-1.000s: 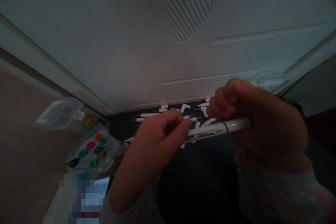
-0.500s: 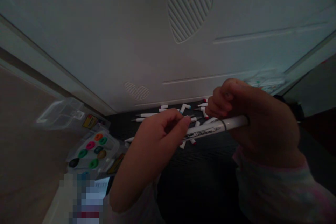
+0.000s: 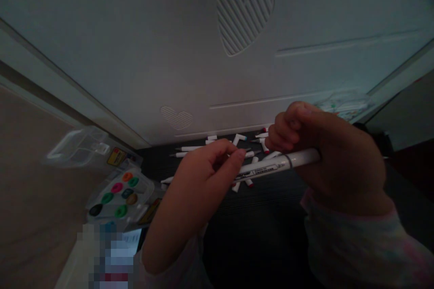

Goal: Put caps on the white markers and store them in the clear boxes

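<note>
A white marker (image 3: pixel 271 165) with black print and a grey ring lies nearly level between my hands. My left hand (image 3: pixel 206 176) is closed around its left part, thumb and fingers pressed on the barrel, hiding that end. My right hand (image 3: pixel 325 158) has its fingers curled in above the barrel, and the marker's right end meets this hand near the palm. Behind and below them, several loose white markers (image 3: pixel 192 148) and white caps (image 3: pixel 240 137), some with red or blue ends, lie scattered on the dark surface (image 3: pixel 257 226).
At left stands an open clear plastic case (image 3: pixel 81 149) holding upright markers with coloured ends (image 3: pixel 117 187). A pale panel with a grooved heart (image 3: pixel 237 13) rises behind the surface. A clear plastic bag or box (image 3: pixel 342 104) sits at the right back. The lower left is pixelated.
Almost nothing differs. Both hands keep the marker in about the same place, with only a very slight shift of the fingers and barrel.
</note>
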`<state>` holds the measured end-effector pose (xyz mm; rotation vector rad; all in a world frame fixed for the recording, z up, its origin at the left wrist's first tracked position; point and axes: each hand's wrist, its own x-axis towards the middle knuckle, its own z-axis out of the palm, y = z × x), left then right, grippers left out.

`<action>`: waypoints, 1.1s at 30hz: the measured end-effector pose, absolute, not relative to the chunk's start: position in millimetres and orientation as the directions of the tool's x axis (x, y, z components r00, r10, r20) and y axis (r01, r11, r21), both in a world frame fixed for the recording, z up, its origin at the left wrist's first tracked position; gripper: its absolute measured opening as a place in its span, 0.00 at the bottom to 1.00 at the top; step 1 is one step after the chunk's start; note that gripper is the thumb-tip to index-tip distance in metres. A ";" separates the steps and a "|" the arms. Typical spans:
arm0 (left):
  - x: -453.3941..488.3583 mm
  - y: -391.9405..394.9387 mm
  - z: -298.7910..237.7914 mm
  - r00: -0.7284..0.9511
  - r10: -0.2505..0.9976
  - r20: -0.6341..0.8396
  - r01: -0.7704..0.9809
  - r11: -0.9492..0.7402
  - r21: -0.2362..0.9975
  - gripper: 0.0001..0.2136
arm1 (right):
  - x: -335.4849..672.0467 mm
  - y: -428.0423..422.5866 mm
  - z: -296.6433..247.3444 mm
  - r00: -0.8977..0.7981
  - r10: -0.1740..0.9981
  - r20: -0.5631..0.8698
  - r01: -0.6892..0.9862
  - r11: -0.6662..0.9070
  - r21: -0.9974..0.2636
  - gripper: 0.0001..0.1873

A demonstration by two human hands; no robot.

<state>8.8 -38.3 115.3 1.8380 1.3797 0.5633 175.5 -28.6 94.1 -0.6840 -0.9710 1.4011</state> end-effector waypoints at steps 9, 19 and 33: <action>9.1 -39.3 116.5 0.331 0.940 -0.082 0.622 -0.152 0.768 0.13 | 176.3 -29.4 94.8 -0.095 0.986 0.138 -0.494 0.074 -0.866 0.13; 11.8 -41.8 116.8 0.334 0.941 -0.043 0.595 -0.175 0.785 0.12 | 177.4 -29.7 95.3 -0.076 0.984 0.164 -0.496 0.106 -0.862 0.13; 14.9 -53.7 121.1 0.358 0.934 -0.010 0.560 -0.206 0.803 0.11 | 177.4 -34.1 104.5 -0.007 0.989 0.150 -0.503 0.126 -0.855 0.16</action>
